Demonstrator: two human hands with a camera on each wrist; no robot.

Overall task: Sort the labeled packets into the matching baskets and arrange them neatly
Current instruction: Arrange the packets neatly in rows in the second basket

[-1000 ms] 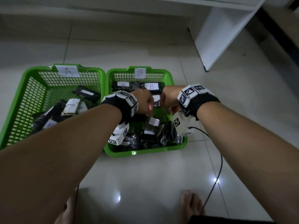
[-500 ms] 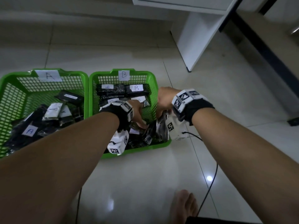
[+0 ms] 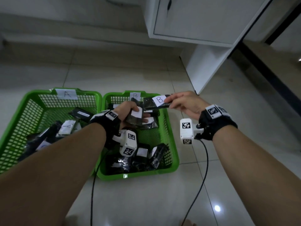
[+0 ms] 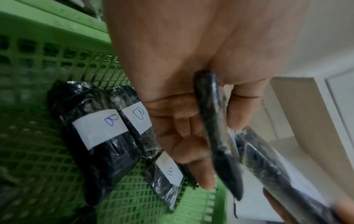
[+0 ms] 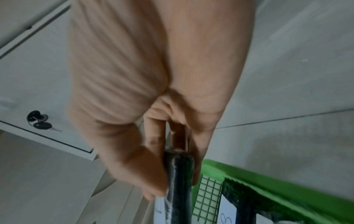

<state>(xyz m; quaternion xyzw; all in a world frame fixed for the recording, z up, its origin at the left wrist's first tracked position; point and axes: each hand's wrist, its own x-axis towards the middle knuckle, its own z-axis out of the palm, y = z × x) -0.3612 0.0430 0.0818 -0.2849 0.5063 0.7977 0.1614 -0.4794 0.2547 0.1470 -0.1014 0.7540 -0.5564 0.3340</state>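
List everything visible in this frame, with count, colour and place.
Basket A: one, green, on the floor at left, holding black packets.
Basket B: one, green, beside it on the right, holding black packets with B labels.
Held B packet: one, black with white label, raised above basket B.
Second held packet: one, black with white label, letter unreadable.
Cabinet: one, white, behind.
Floor: pale glossy tiles.
Right hand: pinches the B packet.
Left hand: grips the second packet.

- The right hand point(image 3: 187, 103) pinches a black packet labeled B point(image 3: 157, 102) above basket B point(image 3: 172, 144).
- The left hand point(image 3: 128, 111) grips another black packet point(image 3: 135, 118) over the same basket.
- Basket A point(image 3: 21, 111), beside it, holds A-labeled packets point(image 3: 66, 128).
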